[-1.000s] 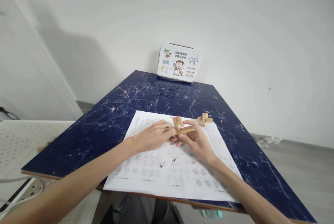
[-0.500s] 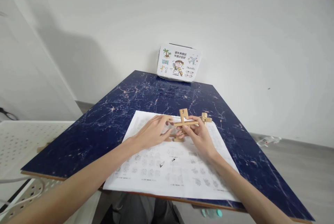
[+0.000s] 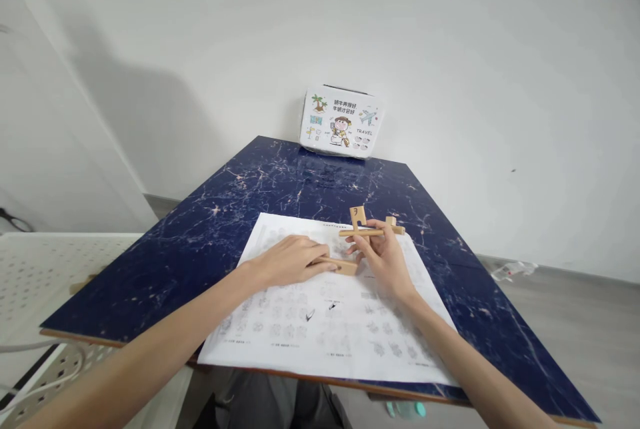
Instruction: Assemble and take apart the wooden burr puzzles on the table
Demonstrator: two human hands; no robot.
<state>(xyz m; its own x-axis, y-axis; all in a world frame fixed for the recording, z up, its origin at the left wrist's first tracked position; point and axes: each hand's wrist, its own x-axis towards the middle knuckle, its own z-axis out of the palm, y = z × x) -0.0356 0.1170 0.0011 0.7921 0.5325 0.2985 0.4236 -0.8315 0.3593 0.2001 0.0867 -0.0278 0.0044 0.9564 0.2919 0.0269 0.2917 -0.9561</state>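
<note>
My right hand (image 3: 387, 252) grips two light wooden puzzle pieces set crosswise, just above the printed sheet. One is a long flat stick (image 3: 349, 233); the other is an upright notched piece (image 3: 357, 212) with a black mark on its top end. My left hand (image 3: 287, 261) has its fingers closed on the end of another wooden puzzle piece (image 3: 345, 268), low over the sheet; whether it still touches the paper I cannot tell. Behind my right hand, a small wooden block assembly (image 3: 391, 221) is partly hidden.
A large white printed sheet (image 3: 300, 359) covers the near part of the blue marbled table (image 3: 215, 202). At the back, a white cartoon case (image 3: 340, 121) leans against the wall. To the left stands a white perforated rack (image 3: 60, 262). A clear bottle (image 3: 406, 409) lies on the floor.
My left hand has come down and closed on the wooden piece over the sheet. My right hand has shifted slightly right and away with the crossed pieces, leaving my left hand.
</note>
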